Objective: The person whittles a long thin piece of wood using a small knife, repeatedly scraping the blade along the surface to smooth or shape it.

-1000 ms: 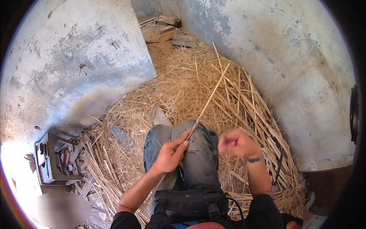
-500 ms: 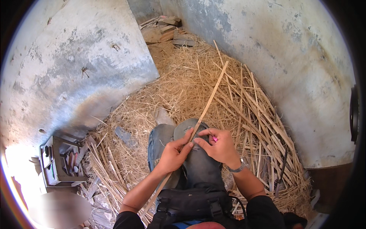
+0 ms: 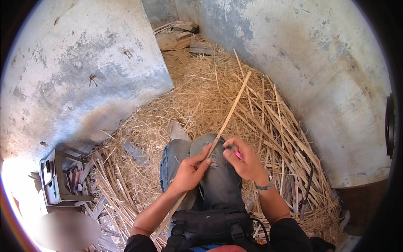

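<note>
A long, flat, pale strip of split bamboo or wood [image 3: 232,110] runs diagonally across my knees, from near my left forearm up over the straw. My left hand [image 3: 191,171] pinches it between thumb and fingers above my thigh. Just right of the strip, apart from it, my right hand [image 3: 247,163] is curled with thumb and index finger close together. A small pink object [image 3: 239,155] shows within its fingers; most of it is hidden, so its kind cannot be made out. A metal-banded watch [image 3: 264,183] is on my right wrist.
Loose straw-like shavings [image 3: 189,101] cover the floor. Many more strips [image 3: 289,143] are heaped along the right wall, others [image 3: 115,191] at left. A small open wooden cabinet [image 3: 67,180] stands at left, and rough wood pieces [image 3: 184,31] lie in the far corner. Patchy walls close in both sides.
My right hand has drawn off the strip a little to the right, its thumb no longer by the left fingertips. My left hand keeps its pinch on the strip.
</note>
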The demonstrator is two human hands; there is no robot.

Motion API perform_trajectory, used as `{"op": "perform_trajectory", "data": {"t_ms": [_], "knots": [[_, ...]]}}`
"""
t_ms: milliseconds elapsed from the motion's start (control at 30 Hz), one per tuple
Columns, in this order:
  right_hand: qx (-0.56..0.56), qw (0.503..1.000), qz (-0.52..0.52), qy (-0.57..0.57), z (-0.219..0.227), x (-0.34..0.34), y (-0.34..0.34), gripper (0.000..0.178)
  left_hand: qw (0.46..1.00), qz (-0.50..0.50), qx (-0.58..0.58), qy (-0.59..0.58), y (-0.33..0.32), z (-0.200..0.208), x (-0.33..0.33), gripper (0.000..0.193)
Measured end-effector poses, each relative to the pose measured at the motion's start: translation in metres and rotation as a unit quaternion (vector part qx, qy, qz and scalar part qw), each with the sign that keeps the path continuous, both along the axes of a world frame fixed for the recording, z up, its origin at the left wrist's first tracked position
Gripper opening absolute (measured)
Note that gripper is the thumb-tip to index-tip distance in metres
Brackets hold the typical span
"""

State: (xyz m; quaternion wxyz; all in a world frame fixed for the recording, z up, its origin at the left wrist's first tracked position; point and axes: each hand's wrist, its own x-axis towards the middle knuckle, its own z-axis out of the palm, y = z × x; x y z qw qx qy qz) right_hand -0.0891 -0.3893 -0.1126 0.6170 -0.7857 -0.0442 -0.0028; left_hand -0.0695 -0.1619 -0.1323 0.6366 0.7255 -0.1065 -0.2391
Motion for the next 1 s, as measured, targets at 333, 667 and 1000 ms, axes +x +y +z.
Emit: {"op": "perform_trajectory", "data": {"t_ms": [333,667,1000], "knots": [[-0.123,0.982,-0.088,-0.112,-0.029,0.031,0.008,0.029,1.000,-0.007,-0.022,0.017,0.000,-0.005,0.001,0.054],[-0.092,0.984,-0.056,-0.144,-0.052,0.045,0.011,0.037,0.998,-0.001,-0.063,0.015,-0.004,-0.017,0.006,0.053],[0.011,0.994,0.095,-0.047,-0.062,0.058,-0.012,0.047,0.982,-0.029,-0.131,0.129,0.004,-0.012,0.011,0.054]]}}
